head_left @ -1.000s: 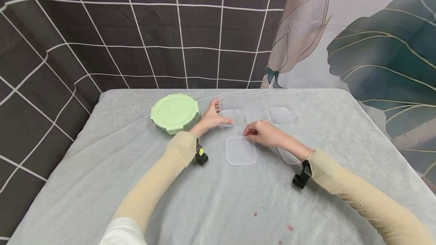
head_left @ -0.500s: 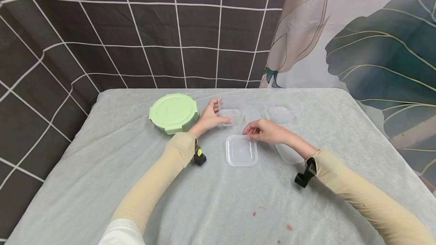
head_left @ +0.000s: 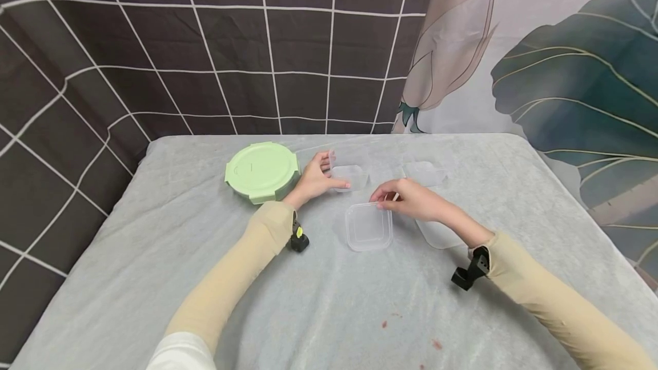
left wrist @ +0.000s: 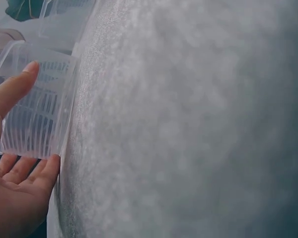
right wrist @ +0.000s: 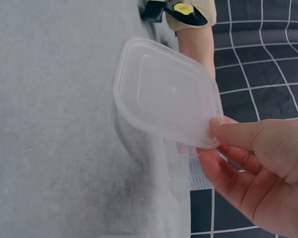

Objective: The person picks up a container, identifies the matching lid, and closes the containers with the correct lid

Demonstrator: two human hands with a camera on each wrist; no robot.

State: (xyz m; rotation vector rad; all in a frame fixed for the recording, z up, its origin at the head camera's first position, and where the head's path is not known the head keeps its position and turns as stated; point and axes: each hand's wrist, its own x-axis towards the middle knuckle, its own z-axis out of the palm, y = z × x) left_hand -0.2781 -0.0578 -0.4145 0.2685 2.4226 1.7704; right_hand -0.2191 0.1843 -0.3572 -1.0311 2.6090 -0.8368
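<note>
In the head view my right hand [head_left: 408, 198] pinches the far edge of a square translucent lid [head_left: 369, 227], thumb on top and fingers beneath. The right wrist view shows this lid [right wrist: 174, 91] tilted up off the cloth. My left hand [head_left: 317, 175] holds the left end of a clear plastic container [head_left: 350, 176]. In the left wrist view its thumb lies against one side of the container [left wrist: 37, 119], with the fingertips at the adjoining side. Another clear container [head_left: 425, 173] stands farther right. A second lid [head_left: 439, 234] lies flat, partly hidden under my right forearm.
A round light-green lidded box [head_left: 262, 171] stands just left of my left hand. Grey cloth [head_left: 308, 307] covers the table, with small reddish marks near the front. A dark gridded curtain [head_left: 216, 44] hangs behind the table's far edge.
My right hand has drawn slightly to the right with the lid, whose far edge has tilted up. My left hand has stayed at the container.
</note>
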